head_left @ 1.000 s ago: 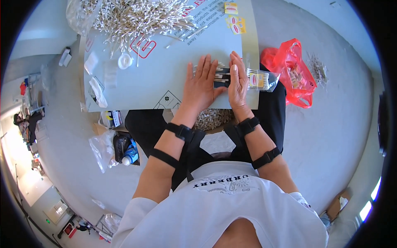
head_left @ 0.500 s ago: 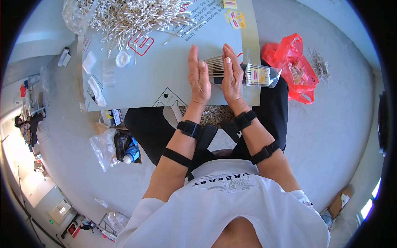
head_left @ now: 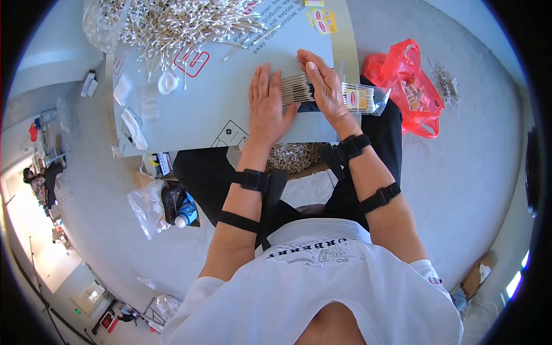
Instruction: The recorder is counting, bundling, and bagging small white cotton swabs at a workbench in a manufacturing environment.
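A flat row of cotton swabs (head_left: 295, 90) lies on the table near its right edge, between my hands. My left hand (head_left: 267, 109) is laid flat at the row's left end, fingers stretched and thumb out beside the near swabs. My right hand (head_left: 328, 95) leans across the row's right part, fingers extended and slightly curved, hiding the swabs under it. Right of that hand a clear plastic bag (head_left: 376, 100) sticks out past the table edge, with swabs and a yellow label card (head_left: 357, 99) in it. A dark strip (head_left: 309, 107) shows beneath the row.
A big heap of loose cotton swabs (head_left: 178, 26) covers the table's far left. Near it are a small white round lid (head_left: 168, 83) and clear plastic pieces (head_left: 150, 102). Yellow cards (head_left: 323, 20) lie at the far right. A red plastic bag (head_left: 402, 95) sits right of the table.
My left hand has turned from upright on edge to palm down beside the swabs. My right hand has tilted leftward over the row. The view has shifted slightly.
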A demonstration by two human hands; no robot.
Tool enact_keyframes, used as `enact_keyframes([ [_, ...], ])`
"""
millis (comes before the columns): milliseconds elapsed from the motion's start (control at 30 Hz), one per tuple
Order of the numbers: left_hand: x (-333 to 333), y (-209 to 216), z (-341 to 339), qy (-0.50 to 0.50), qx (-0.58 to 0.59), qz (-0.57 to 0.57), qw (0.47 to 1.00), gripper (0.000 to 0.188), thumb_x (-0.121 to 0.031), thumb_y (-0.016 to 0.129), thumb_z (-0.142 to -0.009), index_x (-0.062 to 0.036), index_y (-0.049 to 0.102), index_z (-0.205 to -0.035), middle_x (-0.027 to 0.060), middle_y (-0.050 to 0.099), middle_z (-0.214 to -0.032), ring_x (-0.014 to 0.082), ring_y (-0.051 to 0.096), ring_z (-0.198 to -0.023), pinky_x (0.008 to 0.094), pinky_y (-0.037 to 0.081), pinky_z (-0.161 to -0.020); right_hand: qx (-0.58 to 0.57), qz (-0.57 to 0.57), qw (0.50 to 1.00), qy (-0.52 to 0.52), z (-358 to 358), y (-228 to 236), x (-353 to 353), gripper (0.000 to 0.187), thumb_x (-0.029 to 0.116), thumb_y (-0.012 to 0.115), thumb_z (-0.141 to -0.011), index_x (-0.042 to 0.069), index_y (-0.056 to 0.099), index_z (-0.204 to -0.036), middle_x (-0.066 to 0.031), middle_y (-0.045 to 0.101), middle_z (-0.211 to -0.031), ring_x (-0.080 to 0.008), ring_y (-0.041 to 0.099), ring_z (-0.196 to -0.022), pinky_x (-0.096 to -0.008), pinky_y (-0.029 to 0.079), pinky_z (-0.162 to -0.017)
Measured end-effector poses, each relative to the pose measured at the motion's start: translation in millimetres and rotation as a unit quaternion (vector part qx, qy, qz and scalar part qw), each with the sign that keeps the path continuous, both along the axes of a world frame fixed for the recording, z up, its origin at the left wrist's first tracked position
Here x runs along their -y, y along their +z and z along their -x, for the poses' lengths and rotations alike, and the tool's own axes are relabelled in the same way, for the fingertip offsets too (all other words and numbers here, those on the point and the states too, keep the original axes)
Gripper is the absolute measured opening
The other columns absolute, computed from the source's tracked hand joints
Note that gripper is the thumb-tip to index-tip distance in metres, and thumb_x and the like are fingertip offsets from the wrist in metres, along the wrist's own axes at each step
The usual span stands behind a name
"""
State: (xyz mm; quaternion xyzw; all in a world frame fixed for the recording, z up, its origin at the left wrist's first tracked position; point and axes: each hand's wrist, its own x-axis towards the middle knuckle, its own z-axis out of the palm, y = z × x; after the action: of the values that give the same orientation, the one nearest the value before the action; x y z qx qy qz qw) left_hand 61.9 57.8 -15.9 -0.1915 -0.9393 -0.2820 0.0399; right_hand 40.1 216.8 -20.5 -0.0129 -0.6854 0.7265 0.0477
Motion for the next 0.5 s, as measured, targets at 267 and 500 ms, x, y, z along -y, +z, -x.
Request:
enact_keyframes([
  [267, -15.5, 0.4, -8.0, 0.012, -0.026, 0.11, 0.993, 0.082, -0.049, 0.061, -0.087, -0.003, 0.031, -0.148, 0.0189, 0.022, -0.156, 0.0344, 0.017, -0.147, 0.0513, 0.013, -0.117, 0.012, 0.061, 0.995, -0.073, -20.9, -9.3, 5.1, 0.043, 0.028, 0.043, -0.104, -0.002, 0.051, -0.133, -0.0127, 0.054, -0.134, -0.0197, 0.049, -0.127, -0.0314, 0.039, -0.109],
  [500, -9.4, 1.2, -2.0, -0.013, 0.01, 0.172, 0.985, 0.086, -0.058, 0.054, -0.087, -0.0075, 0.026, -0.151, 0.016, 0.018, -0.159, 0.0329, 0.013, -0.148, 0.0549, 0.007, -0.117, -0.002, 0.084, 0.993, -0.085, -22.2, -7.2, 11.4, 0.044, 0.028, 0.042, -0.105, -0.003, 0.05, -0.134, -0.0131, 0.051, -0.137, -0.0203, 0.047, -0.129, -0.0322, 0.038, -0.11],
])
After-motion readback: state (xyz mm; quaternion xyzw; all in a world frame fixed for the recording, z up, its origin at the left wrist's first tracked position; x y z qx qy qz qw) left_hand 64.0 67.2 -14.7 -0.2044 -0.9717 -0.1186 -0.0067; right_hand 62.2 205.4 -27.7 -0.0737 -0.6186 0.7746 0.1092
